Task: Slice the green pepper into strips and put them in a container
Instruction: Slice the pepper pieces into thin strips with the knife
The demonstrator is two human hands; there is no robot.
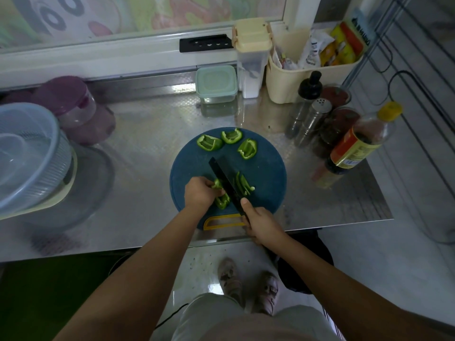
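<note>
Head view shows a round blue cutting board [266, 173] on a steel counter [147, 134]. The left hand [200, 193] is at about 7 o'clock of the board. Its fingers are curled on a green pepper piece [221, 200] and hold it down. The right hand [262, 223], at 5 o'clock on the board's edge, is closed firmly around the handle of a black knife [225, 179], with the thumb stretched forward along it. The blade points toward 11 o'clock and stands against the held piece on its 3 o'clock side. A few cut strips [243, 184] lie just beside the blade, at its 3 o'clock side. Three larger pepper pieces [231, 136] lie apart from each other at 12 o'clock of the board, inner side up. A container [216, 82] with a pale green lid on it stands at 12 o'clock, well apart from the board. Sauce bottles [354, 146] stand at 3 o'clock, and a clear colander bowl [27, 153] at 9 o'clock.
</note>
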